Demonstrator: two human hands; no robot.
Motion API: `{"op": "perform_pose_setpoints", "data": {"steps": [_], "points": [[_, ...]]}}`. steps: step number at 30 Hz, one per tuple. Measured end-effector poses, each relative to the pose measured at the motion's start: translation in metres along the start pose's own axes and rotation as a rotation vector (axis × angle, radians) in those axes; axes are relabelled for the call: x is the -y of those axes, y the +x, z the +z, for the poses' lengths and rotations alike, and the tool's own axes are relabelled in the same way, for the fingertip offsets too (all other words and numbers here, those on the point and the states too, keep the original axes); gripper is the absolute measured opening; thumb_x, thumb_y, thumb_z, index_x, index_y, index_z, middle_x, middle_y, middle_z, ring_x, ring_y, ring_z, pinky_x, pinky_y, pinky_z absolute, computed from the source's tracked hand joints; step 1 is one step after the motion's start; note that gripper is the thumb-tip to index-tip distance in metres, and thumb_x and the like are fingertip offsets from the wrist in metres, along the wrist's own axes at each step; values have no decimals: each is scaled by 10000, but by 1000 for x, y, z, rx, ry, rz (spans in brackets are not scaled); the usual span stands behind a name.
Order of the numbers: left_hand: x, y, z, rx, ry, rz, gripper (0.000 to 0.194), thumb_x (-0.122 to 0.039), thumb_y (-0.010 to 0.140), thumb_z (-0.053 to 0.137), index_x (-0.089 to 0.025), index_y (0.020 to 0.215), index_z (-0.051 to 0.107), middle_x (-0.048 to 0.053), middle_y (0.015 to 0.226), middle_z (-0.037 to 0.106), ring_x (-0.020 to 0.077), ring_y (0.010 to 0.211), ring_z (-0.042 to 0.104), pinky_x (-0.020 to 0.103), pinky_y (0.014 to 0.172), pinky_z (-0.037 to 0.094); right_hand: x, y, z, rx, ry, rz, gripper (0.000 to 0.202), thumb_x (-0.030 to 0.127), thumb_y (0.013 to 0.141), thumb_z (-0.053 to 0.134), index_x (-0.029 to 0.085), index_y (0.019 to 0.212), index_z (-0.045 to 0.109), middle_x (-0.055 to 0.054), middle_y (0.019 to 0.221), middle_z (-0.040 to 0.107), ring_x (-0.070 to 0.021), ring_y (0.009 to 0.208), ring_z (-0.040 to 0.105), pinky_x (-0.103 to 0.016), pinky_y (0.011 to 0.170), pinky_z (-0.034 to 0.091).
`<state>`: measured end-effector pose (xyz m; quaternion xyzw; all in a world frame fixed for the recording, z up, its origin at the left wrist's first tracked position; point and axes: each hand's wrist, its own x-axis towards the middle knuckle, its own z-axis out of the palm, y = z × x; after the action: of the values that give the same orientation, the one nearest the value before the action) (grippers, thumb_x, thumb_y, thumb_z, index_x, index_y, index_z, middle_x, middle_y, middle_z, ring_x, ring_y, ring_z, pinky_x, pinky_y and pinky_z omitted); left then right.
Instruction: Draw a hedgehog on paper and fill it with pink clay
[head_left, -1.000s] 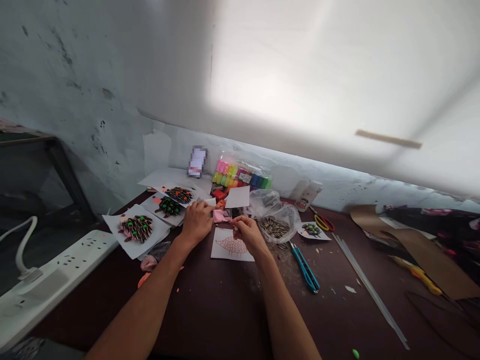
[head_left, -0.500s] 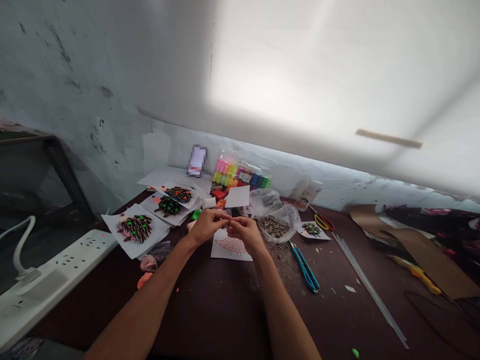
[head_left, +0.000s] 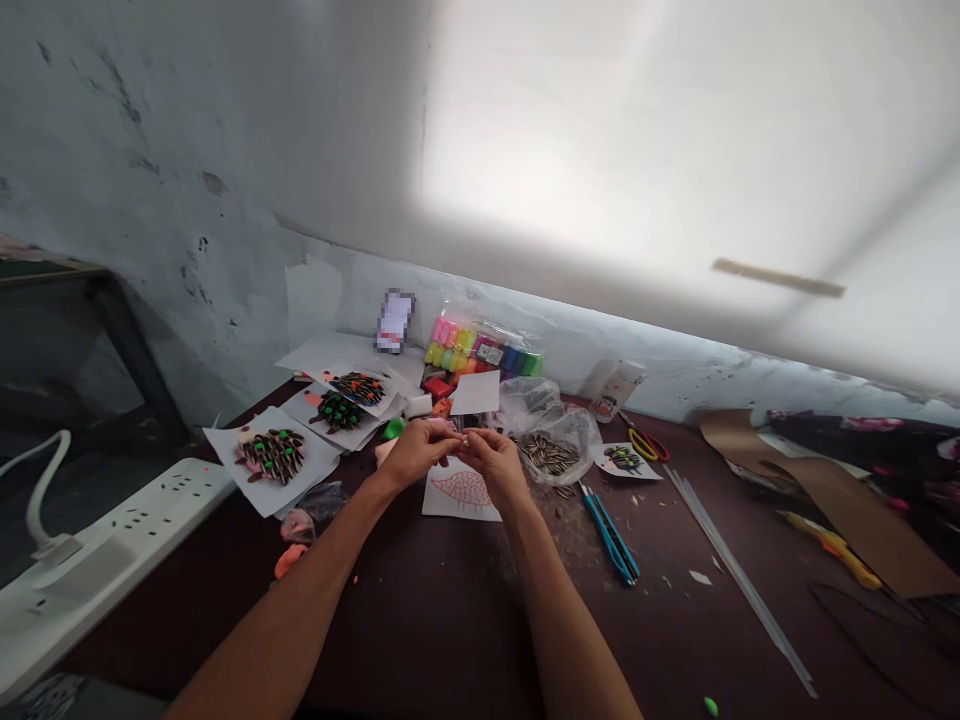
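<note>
My left hand (head_left: 417, 450) and my right hand (head_left: 491, 462) meet fingertip to fingertip above the drawing. Both are closed in a pinch, working a small piece of pink clay (head_left: 442, 425), mostly hidden by the fingers. Below them lies a white card with a red hedgehog drawing (head_left: 463, 490), partly covered by my hands. To the right, sunflower seeds (head_left: 551, 455) fill an open plastic bag (head_left: 585, 440). Finished seed hedgehogs with green dots (head_left: 274, 456) and with orange dots (head_left: 358, 388) rest on paper at left.
A pack of coloured clay (head_left: 484, 350) leans at the wall beside a phone (head_left: 394, 320). Blue-handled tweezers or pliers (head_left: 611, 540), scissors (head_left: 648, 444), clear glue sticks (head_left: 739, 580) and a yellow glue gun (head_left: 832, 548) lie right. A power strip (head_left: 112, 570) borders the left.
My fingertips have shifted slightly against each other, and more of the pink clay shows at my left fingers. Everything else on the table stays in place.
</note>
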<state>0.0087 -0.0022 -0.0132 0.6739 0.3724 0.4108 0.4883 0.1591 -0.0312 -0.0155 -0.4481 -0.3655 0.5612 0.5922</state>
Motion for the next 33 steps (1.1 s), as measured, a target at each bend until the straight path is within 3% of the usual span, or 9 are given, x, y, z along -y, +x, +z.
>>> {"op": "perform_pose_setpoints", "data": {"steps": [13, 19, 25, 28, 33], "points": [[4, -1, 4, -72, 48, 46, 321, -447, 712, 701, -134, 662, 653, 11, 625, 624, 115, 551, 559, 224, 526, 468, -6, -3, 6, -36, -163, -36, 377, 484, 580, 826, 171, 756, 714, -27, 710, 698, -148, 634, 653, -263, 602, 531], [4, 1, -2, -83, 38, 63, 260, -390, 739, 671, -137, 778, 714, 34, 700, 698, 137, 590, 600, 240, 555, 500, -2, -3, 2, 27, -268, -18, 361, 522, 665, 760, 179, 775, 737, -53, 736, 726, -174, 715, 680, -254, 625, 499], [10, 5, -7, -171, -1, -40, 272, -353, 765, 645, -128, 862, 763, 79, 835, 764, 181, 679, 674, 258, 567, 531, 0, -4, 6, 130, -290, -64, 277, 395, 713, 716, 205, 907, 771, -56, 906, 760, -193, 810, 694, -298, 737, 498], [15, 8, -7, -160, -98, -95, 319, -401, 760, 677, -109, 864, 753, 79, 804, 755, 182, 654, 682, 268, 563, 546, -3, -4, 10, 182, -299, -150, 273, 331, 690, 719, 214, 932, 768, -41, 889, 758, -207, 827, 685, -332, 794, 508], [13, 8, -5, -42, -169, -126, 407, -507, 716, 726, -115, 824, 720, 43, 658, 706, 162, 588, 668, 267, 570, 543, -8, -4, 8, -28, -544, -328, 158, 343, 702, 738, 216, 795, 746, -35, 775, 711, -181, 708, 616, -290, 674, 490]]}}
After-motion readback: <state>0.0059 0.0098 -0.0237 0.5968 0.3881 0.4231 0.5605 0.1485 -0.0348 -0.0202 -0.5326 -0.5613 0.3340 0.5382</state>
